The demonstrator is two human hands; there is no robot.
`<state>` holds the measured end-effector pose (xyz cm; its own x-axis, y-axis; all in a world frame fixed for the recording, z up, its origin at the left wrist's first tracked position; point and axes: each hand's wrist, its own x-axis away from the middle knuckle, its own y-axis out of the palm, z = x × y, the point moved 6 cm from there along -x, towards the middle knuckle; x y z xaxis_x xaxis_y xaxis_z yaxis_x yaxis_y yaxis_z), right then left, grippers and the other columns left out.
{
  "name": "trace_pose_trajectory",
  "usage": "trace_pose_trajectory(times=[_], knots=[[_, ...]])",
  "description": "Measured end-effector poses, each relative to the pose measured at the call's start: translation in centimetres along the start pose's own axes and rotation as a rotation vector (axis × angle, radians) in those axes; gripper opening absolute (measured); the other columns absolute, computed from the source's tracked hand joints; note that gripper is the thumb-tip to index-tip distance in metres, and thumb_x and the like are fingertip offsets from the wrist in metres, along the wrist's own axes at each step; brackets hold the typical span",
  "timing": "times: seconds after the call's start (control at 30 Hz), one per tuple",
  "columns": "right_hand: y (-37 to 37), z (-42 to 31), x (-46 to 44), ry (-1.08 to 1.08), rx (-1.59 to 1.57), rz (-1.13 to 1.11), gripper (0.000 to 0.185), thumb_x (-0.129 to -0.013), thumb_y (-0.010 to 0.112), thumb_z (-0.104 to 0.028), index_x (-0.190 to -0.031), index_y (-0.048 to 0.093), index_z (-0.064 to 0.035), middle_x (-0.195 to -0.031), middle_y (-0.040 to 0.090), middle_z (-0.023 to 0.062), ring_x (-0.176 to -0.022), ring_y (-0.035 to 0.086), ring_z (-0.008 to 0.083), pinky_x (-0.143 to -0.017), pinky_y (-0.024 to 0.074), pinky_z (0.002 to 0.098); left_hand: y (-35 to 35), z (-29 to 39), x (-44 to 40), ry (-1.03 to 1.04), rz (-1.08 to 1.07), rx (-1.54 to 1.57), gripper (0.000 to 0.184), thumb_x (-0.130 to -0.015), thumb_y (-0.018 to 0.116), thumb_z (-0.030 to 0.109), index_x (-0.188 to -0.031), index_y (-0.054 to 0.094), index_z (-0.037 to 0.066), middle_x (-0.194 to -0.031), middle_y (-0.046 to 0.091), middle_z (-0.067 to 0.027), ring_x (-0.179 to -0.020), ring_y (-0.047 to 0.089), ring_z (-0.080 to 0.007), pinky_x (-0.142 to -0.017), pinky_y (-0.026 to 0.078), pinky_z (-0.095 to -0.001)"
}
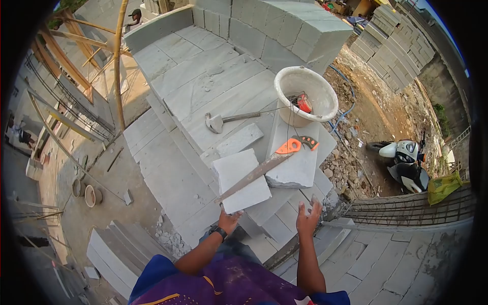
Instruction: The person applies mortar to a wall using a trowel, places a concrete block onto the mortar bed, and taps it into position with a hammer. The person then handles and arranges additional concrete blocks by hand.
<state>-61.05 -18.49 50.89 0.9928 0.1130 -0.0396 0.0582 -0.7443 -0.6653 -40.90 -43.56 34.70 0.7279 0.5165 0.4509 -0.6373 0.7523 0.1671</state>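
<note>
Saw (254, 176) lies at a slant in front of me, its long axis running from the tip at near left to the orange-and-black handle (288, 147) at far right. I see the blade cross the top of a white block (243, 178), with the tip at that block's left edge, while the handle sits over a second, chipped block (296, 170) further right.

My left hand (230, 220) is the nearer one to the tip and to the white block: its fingers are loosely open just beside the block's near-left corner, gripping nothing I can make out, though I cannot tell whether a fingertip touches the edge. From those fingers the blade leads off far and to the right, so the handle is at the end away from them.

My right hand (308, 219) is up on the right, palm and fingers open and empty, well apart from my left. It is the nearer one to the handle, which lies far and slightly left of its fingertips, with the chipped block between.

Beyond the saw, a hammer (215, 123) rests to the far left, and a bucket (297, 118) stands on the far side of the handle, holding something red (304, 103).
</note>
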Motion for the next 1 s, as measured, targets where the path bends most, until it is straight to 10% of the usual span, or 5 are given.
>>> trace_pose_trajectory(times=[0.37, 0.67, 1.0], knots=[[8.5, -3.3, -8.4, -0.245, 0.627, -0.11, 0.078, -0.104, 0.046, -0.058, -0.16, 0.035, -0.0047, -0.164, 0.028, 0.0274, -0.152, 0.026, 0.0439, -0.123, 0.018, 0.0599, -0.5, 1.3, -0.4, 0.058, -0.029, -0.291, 0.115, -0.08, 0.075, 0.072, -0.151, 0.031, -0.007, -0.144, 0.054, -0.0258, -0.137, 0.051, -0.0344, -0.115, 0.041, -0.041], [9.8, -0.4, -10.5, -0.275, 0.814, -0.1, 0.084, -0.103, 0.028, -0.072, -0.164, 0.03, -0.0138, -0.166, 0.028, 0.0231, -0.152, 0.028, 0.0423, -0.119, 0.0266, 0.0606, 1.5, 3.4, 2.0, -0.073, 0.113, 0.142, 0.147, -0.07, 0.07, 0.088, -0.16, 0.008, -0.01, -0.157, 0.038, -0.0309, -0.145, 0.042, -0.0398, -0.12, 0.036, -0.042], [9.1, -1.5, -10.1, -0.326, 0.798, -0.021, 0.085, -0.102, 0.027, -0.074, -0.161, 0.037, -0.0134, -0.161, 0.038, 0.0227, -0.147, 0.038, 0.043, -0.117, 0.0315, 0.0593, -2.0, 6.3, 6.7, -0.043, 0.017, -0.158, 0.147, -0.069, 0.069, 0.089, -0.158, 0.013, -0.014, -0.15, 0.048, -0.0338, -0.14, 0.05, -0.0386, -0.115, 0.041, -0.0392]])
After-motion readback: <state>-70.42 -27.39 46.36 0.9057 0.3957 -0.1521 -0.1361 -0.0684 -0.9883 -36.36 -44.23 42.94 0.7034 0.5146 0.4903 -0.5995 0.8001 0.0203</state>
